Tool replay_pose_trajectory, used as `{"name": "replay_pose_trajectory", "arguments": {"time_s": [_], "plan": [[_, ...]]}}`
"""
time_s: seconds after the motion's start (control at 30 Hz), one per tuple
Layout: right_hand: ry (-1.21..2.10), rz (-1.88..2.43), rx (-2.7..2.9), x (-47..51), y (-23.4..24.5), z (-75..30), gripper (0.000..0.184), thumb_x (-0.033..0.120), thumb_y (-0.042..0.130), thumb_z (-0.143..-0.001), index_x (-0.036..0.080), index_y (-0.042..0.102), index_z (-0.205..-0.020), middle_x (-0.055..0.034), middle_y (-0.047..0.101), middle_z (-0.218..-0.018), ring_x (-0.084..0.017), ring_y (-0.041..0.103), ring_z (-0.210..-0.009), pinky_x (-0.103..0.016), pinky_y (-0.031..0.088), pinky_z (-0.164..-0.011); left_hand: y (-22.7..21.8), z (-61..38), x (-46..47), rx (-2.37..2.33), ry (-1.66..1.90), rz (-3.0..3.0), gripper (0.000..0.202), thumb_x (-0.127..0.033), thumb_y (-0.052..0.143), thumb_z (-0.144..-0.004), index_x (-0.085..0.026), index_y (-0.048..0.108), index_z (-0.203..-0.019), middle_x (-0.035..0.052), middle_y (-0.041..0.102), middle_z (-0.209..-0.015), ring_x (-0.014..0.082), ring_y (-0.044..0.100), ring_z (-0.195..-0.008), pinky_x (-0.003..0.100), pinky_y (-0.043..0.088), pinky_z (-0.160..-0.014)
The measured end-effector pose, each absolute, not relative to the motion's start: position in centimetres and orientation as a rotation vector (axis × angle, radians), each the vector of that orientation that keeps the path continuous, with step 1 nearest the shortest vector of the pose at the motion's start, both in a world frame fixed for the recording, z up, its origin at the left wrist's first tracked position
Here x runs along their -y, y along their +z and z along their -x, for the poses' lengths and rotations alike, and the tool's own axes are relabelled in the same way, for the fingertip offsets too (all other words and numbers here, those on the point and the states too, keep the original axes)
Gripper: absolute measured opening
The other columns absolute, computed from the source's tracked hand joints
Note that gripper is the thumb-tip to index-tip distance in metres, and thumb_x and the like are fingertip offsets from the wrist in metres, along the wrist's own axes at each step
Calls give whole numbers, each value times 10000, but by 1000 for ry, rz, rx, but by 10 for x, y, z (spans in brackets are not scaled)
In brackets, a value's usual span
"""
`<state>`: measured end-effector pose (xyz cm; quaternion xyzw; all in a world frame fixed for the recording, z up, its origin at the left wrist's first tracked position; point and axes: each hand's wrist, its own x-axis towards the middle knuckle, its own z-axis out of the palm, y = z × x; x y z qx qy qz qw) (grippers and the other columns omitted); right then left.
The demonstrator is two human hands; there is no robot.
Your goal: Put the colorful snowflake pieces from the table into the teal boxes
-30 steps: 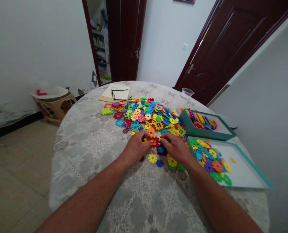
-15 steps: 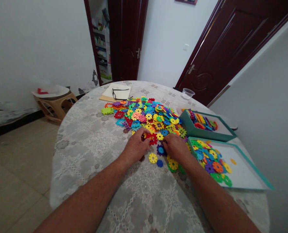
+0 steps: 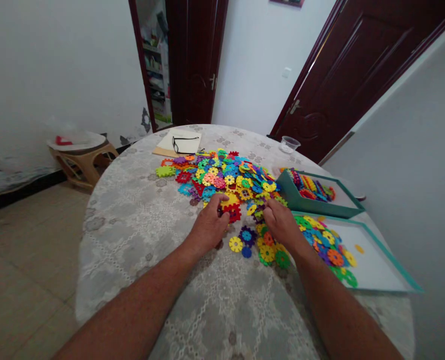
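My left hand (image 3: 209, 221) is curled at the left edge of a red square notched plastic piece (image 3: 233, 213), thumb and index finger on either side of its corner. My right hand (image 3: 282, 222) reaches into the pile of colourful plastic snap pieces (image 3: 222, 172), fingers pressed together beside a dark purple piece (image 3: 259, 216); what they pinch is hidden. In front of the hands lie a purple square piece with a blue disc (image 3: 247, 235), a yellow disc (image 3: 236, 244) and a dark blue disc (image 3: 247, 252). Yellow flower discs (image 3: 267, 253) rest below my right wrist.
To the right stand a teal box (image 3: 320, 197) with linked pieces and a shallow teal-edged lid (image 3: 383, 272) holding loose discs. At the back are glasses (image 3: 184, 145) on a paper pad (image 3: 169, 142) and a clear plastic cup (image 3: 289, 145). A stool (image 3: 85, 162) stands left.
My right hand has moved right and away from me, off the purple square piece. A yellow disc near the red piece has shifted and tilted. My left hand has hardly moved.
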<state>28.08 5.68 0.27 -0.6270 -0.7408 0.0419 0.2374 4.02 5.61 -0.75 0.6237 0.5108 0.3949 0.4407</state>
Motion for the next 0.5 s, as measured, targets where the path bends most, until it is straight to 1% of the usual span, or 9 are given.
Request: {"name": "replay_pose_trajectory", "arguments": {"time_s": [0.1,0.17,0.23,0.3,0.37,0.43,0.5], "plan": [[322,1694,1901,-54,3,-283,188,288,370,-956,259,428,-780,5,522,-714,-202,507,-703,-309,356,-653,-8,-40,-56,-1245,959,-1517,361,-222,546,-920,-291,540,-1274,-6,654,-864,141,663,-656,246,511,-610],[498,1667,1841,-51,4,-280,207,298,355,-967,258,446,-786,10,544,-716,-195,528,-698,-295,362,-629,-7,-41,-56,-1218,940,-1507,340,-231,554,-921,-273,545,-1258,-2,663,-875,140,669,-648,246,519,-605],[590,1661,1803,-47,7,-274,223,298,345,-973,254,468,-793,6,577,-733,-189,548,-695,-284,367,-617,-4,-42,-55,-1205,931,-1513,305,-221,554,-913,-254,557,-1216,-2,669,-883,134,667,-638,243,524,-597],[512,1707,1818,-46,8,-269,212,296,365,-968,251,470,-790,-3,584,-733,-187,541,-680,-283,347,-616,-1,-43,-54,-1204,929,-1524,257,-209,550,-903,-245,571,-1157,-2,665,-892,133,668,-655,232,519,-583],[317,1790,1843,-46,8,-267,180,288,401,-951,249,468,-789,-10,562,-707,-188,510,-655,-294,306,-617,0,-43,-54,-1215,926,-1531,217,-207,545,-900,-242,581,-1112,-5,659,-888,135,669,-676,223,508,-575],[166,1851,1829,-47,6,-268,150,286,424,-942,246,481,-809,-10,544,-692,-186,482,-631,-305,272,-616,-1,-42,-54,-1247,919,-1546,205,-207,536,-906,-244,591,-1099,-11,656,-856,134,661,-667,227,497,-585],[132,1847,1793,-47,4,-270,153,305,427,-953,245,496,-830,-6,543,-695,-186,490,-634,-306,271,-622,-3,-40,-56,-1291,924,-1588,211,-200,536,-904,-250,606,-1097,-17,654,-817,137,643,-654,243,487,-611]]}}
